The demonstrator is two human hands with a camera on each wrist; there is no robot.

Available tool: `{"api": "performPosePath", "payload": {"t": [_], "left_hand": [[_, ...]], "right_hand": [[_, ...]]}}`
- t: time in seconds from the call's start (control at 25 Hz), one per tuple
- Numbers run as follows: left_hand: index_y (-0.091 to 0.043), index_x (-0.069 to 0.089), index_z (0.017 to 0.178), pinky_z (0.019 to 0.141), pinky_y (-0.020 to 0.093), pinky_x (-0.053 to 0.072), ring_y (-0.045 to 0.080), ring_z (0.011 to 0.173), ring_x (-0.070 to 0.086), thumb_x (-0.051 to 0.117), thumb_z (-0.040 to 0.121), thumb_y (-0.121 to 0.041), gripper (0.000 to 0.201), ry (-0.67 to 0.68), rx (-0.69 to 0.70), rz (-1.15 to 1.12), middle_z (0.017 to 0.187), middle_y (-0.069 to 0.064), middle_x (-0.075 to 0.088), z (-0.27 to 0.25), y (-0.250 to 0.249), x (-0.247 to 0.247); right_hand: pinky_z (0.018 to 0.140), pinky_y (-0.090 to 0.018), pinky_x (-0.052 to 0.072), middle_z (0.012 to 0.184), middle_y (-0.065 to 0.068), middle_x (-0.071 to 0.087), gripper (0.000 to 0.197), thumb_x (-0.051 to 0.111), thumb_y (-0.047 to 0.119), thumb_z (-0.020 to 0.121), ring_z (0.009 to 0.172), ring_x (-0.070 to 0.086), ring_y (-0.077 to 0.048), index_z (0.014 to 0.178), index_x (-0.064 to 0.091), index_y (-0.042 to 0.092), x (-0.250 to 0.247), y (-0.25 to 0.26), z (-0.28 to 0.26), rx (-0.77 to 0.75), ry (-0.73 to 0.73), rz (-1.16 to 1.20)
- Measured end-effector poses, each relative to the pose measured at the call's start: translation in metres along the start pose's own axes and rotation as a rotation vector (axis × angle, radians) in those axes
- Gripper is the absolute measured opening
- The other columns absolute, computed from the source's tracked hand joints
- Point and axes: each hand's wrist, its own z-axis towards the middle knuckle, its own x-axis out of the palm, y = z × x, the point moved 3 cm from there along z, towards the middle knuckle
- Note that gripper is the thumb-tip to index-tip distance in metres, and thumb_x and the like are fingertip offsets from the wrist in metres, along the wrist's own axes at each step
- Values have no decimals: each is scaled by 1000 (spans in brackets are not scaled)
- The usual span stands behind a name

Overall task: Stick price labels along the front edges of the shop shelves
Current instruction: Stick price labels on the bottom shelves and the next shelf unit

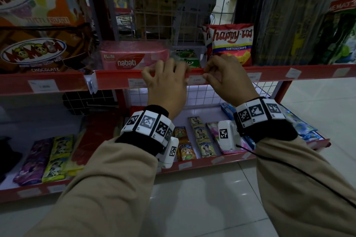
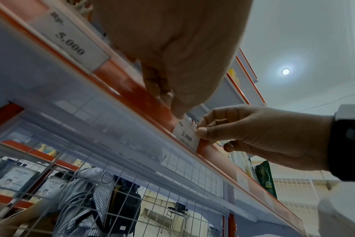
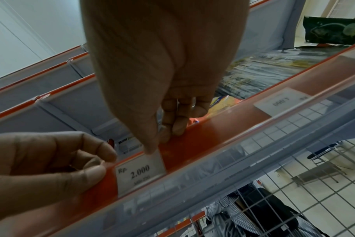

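The red shelf front strip runs across the head view at hand height. A white price label reading "Rp. 2.000" sits in it between my hands, and shows again as the label and the label. My left hand holds the strip just left of the label, fingers curled over the top edge and thumb on the front. My right hand pinches the label's right edge, with its thumb on the paper and its fingers over the rim.
Other labels sit along the strip, one "5.000" to the left and one to the right. Behind it stand a pink Nabati pack, Milo packs and a chips bag. A lower shelf holds sachets. A person stands behind the mesh.
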Motion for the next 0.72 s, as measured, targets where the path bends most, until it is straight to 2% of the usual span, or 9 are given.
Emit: {"api": "performPosePath", "payload": {"t": [0.12, 0.28, 0.36, 0.44, 0.6, 0.72], "left_hand": [[-28, 53, 115, 92, 41, 22, 24, 111, 40, 55, 87, -30, 27, -23, 19, 22, 116, -1, 49, -6, 2, -2], [-26, 46, 130, 92, 41, 29, 28, 117, 38, 55, 84, -35, 48, 28, 41, 54, 130, 5, 42, -18, 5, 3], [-22, 40, 138, 94, 41, 30, 29, 118, 38, 57, 82, -32, 59, 68, 68, 59, 134, 8, 40, -28, 7, 7], [-18, 40, 140, 96, 43, 30, 29, 121, 38, 59, 80, -27, 63, 76, 114, 57, 136, 8, 41, -39, 12, 10], [-19, 46, 136, 101, 47, 29, 30, 129, 36, 57, 77, -20, 60, 67, 126, 28, 139, 9, 43, -73, 25, 20], [-20, 50, 131, 99, 47, 31, 30, 126, 39, 59, 76, -22, 55, 99, 100, 30, 135, 9, 46, -111, 42, 34]], "right_hand": [[82, -29, 36, 104, -11, 55, 16, 64, 20, 86, 103, 47, -28, 99, 62, 9, 4, 2, -7, -24, -100, -21], [83, -41, 40, 104, -13, 56, 20, 61, 19, 86, 100, 46, -33, 103, 62, 9, 13, 3, -15, -20, -212, -110], [81, -39, 40, 105, -12, 56, 21, 59, 16, 87, 99, 47, -32, 106, 60, 9, 19, 4, -23, -29, -290, -76], [81, -36, 40, 106, -10, 56, 19, 58, 15, 88, 98, 47, -30, 107, 60, 10, 33, 7, -37, -40, -335, -8], [80, -31, 39, 100, -8, 56, 15, 61, 11, 86, 95, 49, -26, 101, 62, 12, 85, 17, -68, -53, -195, 120], [77, -30, 38, 96, -8, 58, 13, 63, 8, 83, 92, 52, -25, 95, 64, 11, 125, 26, -89, -20, -58, 188]]}}
